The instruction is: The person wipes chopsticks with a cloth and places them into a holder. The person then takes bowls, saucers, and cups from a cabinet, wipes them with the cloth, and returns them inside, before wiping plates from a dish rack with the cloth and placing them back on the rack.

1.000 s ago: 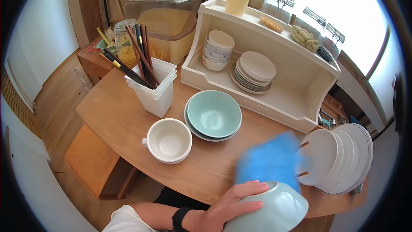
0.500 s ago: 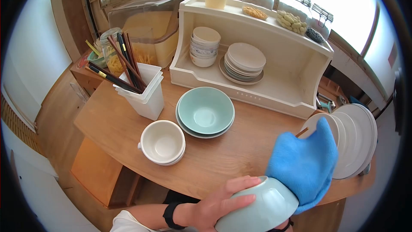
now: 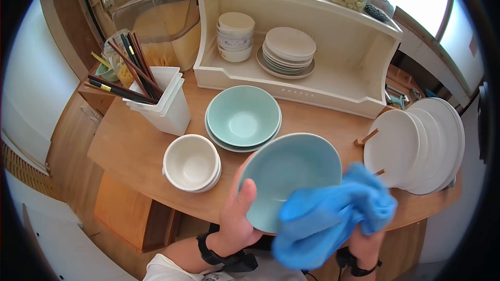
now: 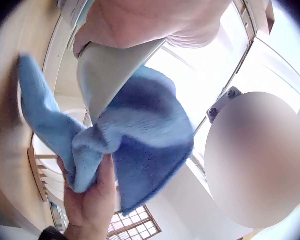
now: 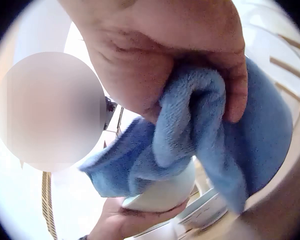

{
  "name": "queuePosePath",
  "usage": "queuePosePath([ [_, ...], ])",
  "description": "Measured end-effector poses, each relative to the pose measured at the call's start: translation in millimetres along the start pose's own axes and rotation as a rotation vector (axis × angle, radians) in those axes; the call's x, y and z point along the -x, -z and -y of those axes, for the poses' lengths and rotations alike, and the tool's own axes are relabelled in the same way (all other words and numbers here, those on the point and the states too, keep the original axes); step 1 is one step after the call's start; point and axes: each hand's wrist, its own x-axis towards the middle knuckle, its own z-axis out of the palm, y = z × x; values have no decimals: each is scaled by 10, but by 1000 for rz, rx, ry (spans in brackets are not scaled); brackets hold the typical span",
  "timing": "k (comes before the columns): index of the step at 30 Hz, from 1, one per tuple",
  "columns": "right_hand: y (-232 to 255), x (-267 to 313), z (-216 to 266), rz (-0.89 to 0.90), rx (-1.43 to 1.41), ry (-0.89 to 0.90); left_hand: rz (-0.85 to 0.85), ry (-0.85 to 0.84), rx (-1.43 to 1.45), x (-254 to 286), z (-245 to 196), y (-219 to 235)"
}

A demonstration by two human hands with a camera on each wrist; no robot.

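A light blue-green bowl (image 3: 291,171) is tilted above the table's front edge, its inside facing up toward the head view. The left hand (image 3: 238,213) grips its left side, thumb at the rim. In the right hand (image 3: 366,244) a bright blue cloth (image 3: 317,224) is bunched, and it overlaps the bowl's lower right side. The right wrist view shows the right hand (image 5: 185,55) with fingers curled round the cloth (image 5: 190,120). Beyond it the left hand (image 5: 125,217) supports the bowl (image 5: 165,192) from below.
Stacked blue-green bowls (image 3: 244,117) and white cups (image 3: 191,163) stand left of the held bowl. Further left is a white container (image 3: 174,106) of chopsticks. A cream shelf (image 3: 333,93) with dishes spans the back; plates (image 3: 391,148) stand in a wooden rack at right.
The bowl has turned from showing its outside to showing its inside, and moved up. The cloth has moved down and left across it; the right hand has come into view.
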Motion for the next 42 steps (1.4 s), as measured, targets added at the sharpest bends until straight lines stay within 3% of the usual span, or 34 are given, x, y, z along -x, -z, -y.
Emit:
queuePosePath([
  [3,107,-134,307,-85,199,-195,-30,12,-21,-22,-13,16],
  [8,-410,-707,812,26,491,110,39,-83,-231,59,131,-117],
  [9,-462,-719,848,56,546,172,41,-182,-452,100,162,-197],
  [10,-622,-537,579,144,240,165,41,-288,-672,132,182,-237],
  [11,-773,-361,297,231,-69,158,65,-292,-648,153,212,-184],
  [13,-779,-438,292,522,174,404,55,-263,-621,138,126,-158],
  [14,-776,-465,288,521,169,402,47,-229,-592,136,68,-140],
  [16,-761,-504,273,711,-366,325,80,-173,-555,179,-35,-173],
  [18,-755,-476,360,647,-354,378,133,-224,-483,207,-69,-219],
  [20,-748,-452,384,488,17,507,136,-204,-521,241,-129,-272],
  [22,-757,-412,393,400,79,483,-10,-255,-613,282,1,-280],
  [24,-744,-421,413,321,133,458,74,-346,-684,184,30,-198],
  [26,-727,-439,448,359,758,630,144,-430,-758,115,50,-82],
  [27,-689,-445,417,571,608,457,186,-394,-793,87,62,-29],
  [28,-677,-450,367,577,607,458,229,-358,-829,82,66,-2],
  [30,-706,-484,248,671,-66,367,196,-332,-710,87,149,-50],
  [31,-736,-452,210,554,-176,414,198,-351,-602,109,189,-66],
  [32,-744,-389,208,459,-166,404,196,-373,-493,128,199,-82],
  [34,-712,-361,129,386,51,450,110,-314,-558,177,189,-122],
  [35,-645,-336,142,347,1,345,113,-317,-642,172,154,-141],
  [36,-599,-307,91,358,-10,350,116,-315,-725,144,107,-159],
  [39,-411,-136,-153,229,14,305,-97,0,-132,28,57,-21],
  [42,-153,-30,-328,43,69,262,-124,92,-87,-11,-22,27],
])
